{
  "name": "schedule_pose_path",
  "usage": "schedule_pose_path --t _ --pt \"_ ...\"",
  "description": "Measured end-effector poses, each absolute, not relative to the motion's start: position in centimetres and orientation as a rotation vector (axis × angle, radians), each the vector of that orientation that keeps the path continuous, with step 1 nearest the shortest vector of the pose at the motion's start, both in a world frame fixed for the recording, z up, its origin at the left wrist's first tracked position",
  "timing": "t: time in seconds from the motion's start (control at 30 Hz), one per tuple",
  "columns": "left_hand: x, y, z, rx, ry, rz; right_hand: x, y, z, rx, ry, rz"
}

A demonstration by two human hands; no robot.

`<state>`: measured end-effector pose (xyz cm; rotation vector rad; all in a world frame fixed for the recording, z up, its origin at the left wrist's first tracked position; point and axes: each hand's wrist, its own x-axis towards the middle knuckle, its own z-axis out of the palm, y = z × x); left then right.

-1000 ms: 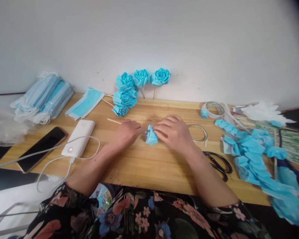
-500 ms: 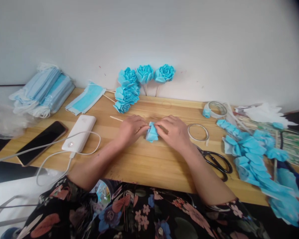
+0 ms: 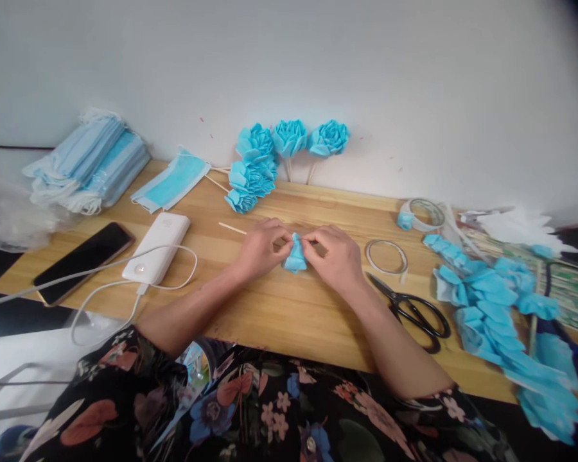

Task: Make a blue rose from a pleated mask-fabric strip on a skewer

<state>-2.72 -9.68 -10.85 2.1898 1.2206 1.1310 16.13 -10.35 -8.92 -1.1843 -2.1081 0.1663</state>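
Both my hands meet at the middle of the wooden table [image 3: 279,314]. My left hand [image 3: 262,247] and my right hand [image 3: 334,256] pinch a small folded piece of blue mask fabric [image 3: 296,255] from either side, fingers closed on its top. The fabric rests on the table between them. A thin wooden stick [image 3: 232,228] lies just behind my left hand.
Finished blue fabric roses [image 3: 289,138] lean against the wall. A stack of face masks [image 3: 89,163], a single mask [image 3: 171,183], a phone [image 3: 81,260] and a power bank [image 3: 157,247] with cable lie left. Tape rolls [image 3: 386,255], scissors [image 3: 414,311] and cut blue pieces [image 3: 491,301] lie right.
My hands have drawn closer together over the blue fabric piece, and my right hand went from lying over it to pinching its top. The view shifted slightly.
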Motion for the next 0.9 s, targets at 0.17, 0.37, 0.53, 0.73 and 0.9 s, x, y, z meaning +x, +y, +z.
schedule_pose_path --t 0.17,0.37,0.53,0.73,0.9 --pt "-3.2 -9.3 -10.4 2.166 1.200 1.139 16.2 -10.3 -9.0 -1.206 -2.042 0.260" --pt "-4.4 -8.6 -10.3 2.294 1.175 1.118 16.9 -9.9 -9.0 -1.136 -2.119 0.332" --pt "-4.1 -8.5 -10.9 2.462 1.137 1.077 17.1 -9.9 -8.9 -1.119 -2.185 0.341" --pt "-3.7 -8.9 -10.4 2.422 1.177 1.108 17.6 -10.1 -7.8 -1.127 -2.145 0.459" --pt "-3.8 -8.9 -10.2 2.407 1.181 1.079 17.7 -10.9 -6.8 -1.055 -2.160 0.262"
